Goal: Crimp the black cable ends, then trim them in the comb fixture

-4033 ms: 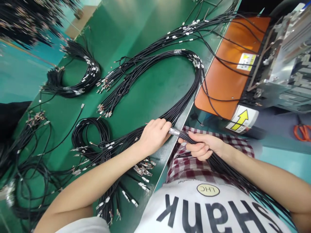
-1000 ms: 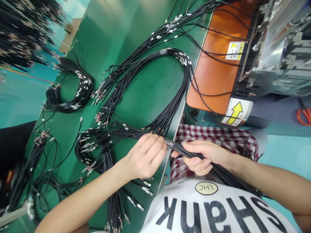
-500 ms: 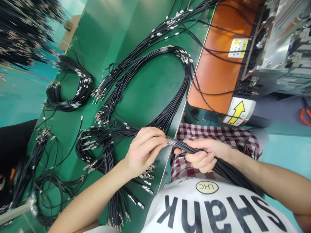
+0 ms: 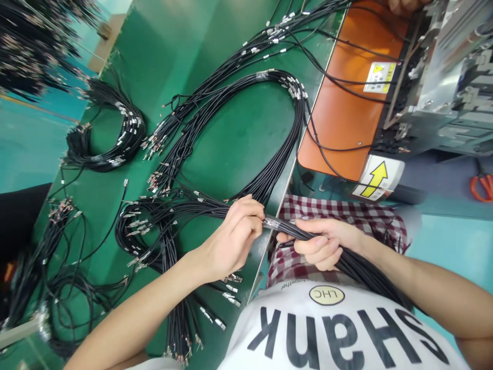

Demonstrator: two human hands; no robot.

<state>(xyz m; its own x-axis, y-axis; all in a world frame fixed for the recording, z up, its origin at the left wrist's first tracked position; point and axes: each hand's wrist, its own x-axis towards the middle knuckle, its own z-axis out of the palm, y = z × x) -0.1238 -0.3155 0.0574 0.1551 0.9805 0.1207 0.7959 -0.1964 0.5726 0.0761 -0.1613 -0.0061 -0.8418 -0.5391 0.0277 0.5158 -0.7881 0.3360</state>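
My right hand (image 4: 325, 242) is wrapped round a thick bundle of black cables (image 4: 362, 271) that runs across my lap and checked cloth. My left hand (image 4: 234, 239) is closed on the same bundle just left of a taped band (image 4: 272, 223), at the edge of the green table (image 4: 231, 149). From my left hand the cables sweep out in a big loop (image 4: 296, 118) over the table, their metal-tipped ends lying near the loop's top and beside my left forearm.
More coils of black cable lie on the table's left side (image 4: 111, 141) and near corner (image 4: 57, 267). An orange machine panel (image 4: 346, 113) with a yellow arrow label (image 4: 379, 177) stands right of the table. Orange scissors (image 4: 481, 185) lie far right.
Both hands have stayed on the bundle at the table edge. My left hand's fingers have shifted a little along the cables near the taped band.
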